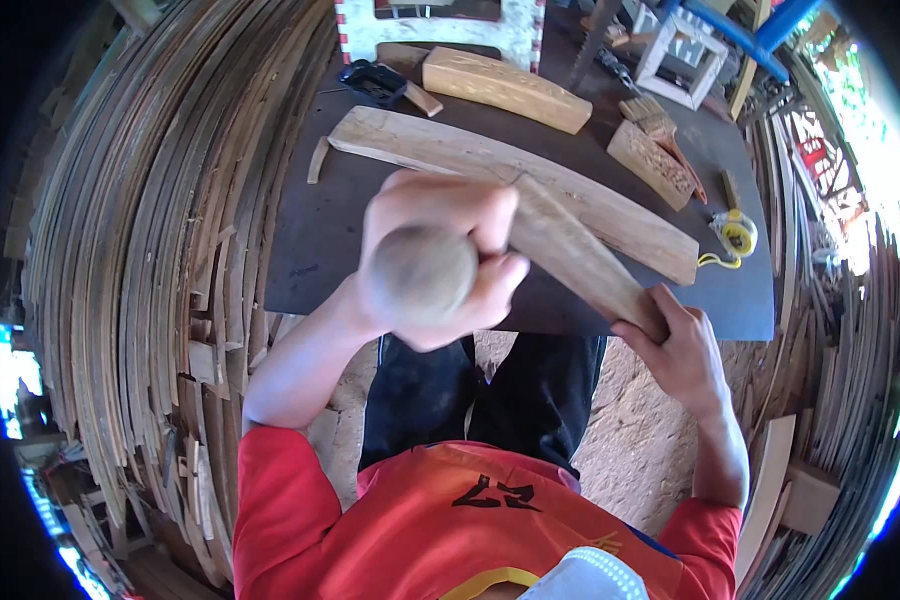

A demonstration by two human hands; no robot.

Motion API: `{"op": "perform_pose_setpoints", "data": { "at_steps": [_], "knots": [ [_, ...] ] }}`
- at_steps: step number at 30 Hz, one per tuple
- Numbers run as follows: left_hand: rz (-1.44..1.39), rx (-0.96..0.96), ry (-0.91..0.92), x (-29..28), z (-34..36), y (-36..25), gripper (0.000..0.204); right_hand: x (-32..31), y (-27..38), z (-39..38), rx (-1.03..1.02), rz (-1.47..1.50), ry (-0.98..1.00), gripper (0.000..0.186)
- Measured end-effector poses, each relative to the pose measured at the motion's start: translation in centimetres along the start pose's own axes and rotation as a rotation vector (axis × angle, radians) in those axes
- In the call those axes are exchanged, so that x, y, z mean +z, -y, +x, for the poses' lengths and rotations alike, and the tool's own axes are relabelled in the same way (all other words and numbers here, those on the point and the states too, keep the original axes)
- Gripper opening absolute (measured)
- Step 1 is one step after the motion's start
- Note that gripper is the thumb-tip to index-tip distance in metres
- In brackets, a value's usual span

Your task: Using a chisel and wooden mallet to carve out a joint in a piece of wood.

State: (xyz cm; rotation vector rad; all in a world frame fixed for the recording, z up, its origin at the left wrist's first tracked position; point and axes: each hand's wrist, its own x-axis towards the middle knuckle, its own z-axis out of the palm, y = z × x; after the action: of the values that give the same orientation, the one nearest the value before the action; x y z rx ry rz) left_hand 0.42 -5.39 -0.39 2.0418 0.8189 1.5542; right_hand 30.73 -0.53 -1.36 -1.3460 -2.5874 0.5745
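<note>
My left hand point(448, 207) is raised close to the view, its fingers wrapped round a round-ended wooden piece point(425, 275). The rounded end faces up, and the rest of that piece is hidden below the fist. In my right hand point(688, 358) is the near end of a wooden bar point(590, 250), pinched between thumb and fingers. The bar slants up and left over the dark tabletop point(315, 265), and its far end comes beside my left fist. Whether the two touch I cannot tell. Beyond the bar lies a long pale board point(530, 180).
At the table's far side lie a thick wooden block point(505, 88) and a black tool point(373, 82). A second block point(650, 165), a brush point(655, 120) and a yellow tape measure point(736, 235) are at right. Stacked wood strips point(150, 250) stand left. A white stool point(440, 42) is behind.
</note>
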Motion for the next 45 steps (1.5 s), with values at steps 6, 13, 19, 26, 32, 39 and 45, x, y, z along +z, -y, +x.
{"op": "perform_pose_setpoints", "data": {
  "at_steps": [6, 13, 19, 26, 32, 39, 45],
  "knots": [
    [-0.162, 0.130, -0.112, 1.5, -1.2, -0.3, 0.030, 1.8, -0.4, 0.5, -0.095, -0.061, -0.045, 0.048],
    [-0.284, 0.100, -0.037, 0.7, -1.7, -0.2, 0.026, 2.0, -0.6, 0.6, -0.167, -0.102, -0.135, 0.048],
    [-0.322, 0.073, -0.022, 0.3, -0.5, 0.5, 0.023, 2.7, 0.1, 1.8, -0.196, -0.125, -0.158, 0.049],
    [-0.238, 0.077, 0.128, -0.7, -0.6, 0.5, 0.025, 3.5, 0.4, 2.0, -0.147, -0.173, -0.128, 0.054],
    [-0.015, 0.037, 0.173, -1.7, -3.4, -1.8, 0.019, 3.2, 0.1, 2.6, -0.164, -0.201, -0.102, 0.054],
    [-0.073, 0.071, -0.183, -4.4, -6.0, -3.0, 0.031, 2.5, -0.4, 3.1, -0.110, 0.052, 0.012, 0.052],
    [-0.323, 0.064, -0.154, -6.5, -2.4, 0.6, 0.029, 2.6, -2.4, 3.6, -0.073, 0.217, -0.031, 0.051]
  ]
}}
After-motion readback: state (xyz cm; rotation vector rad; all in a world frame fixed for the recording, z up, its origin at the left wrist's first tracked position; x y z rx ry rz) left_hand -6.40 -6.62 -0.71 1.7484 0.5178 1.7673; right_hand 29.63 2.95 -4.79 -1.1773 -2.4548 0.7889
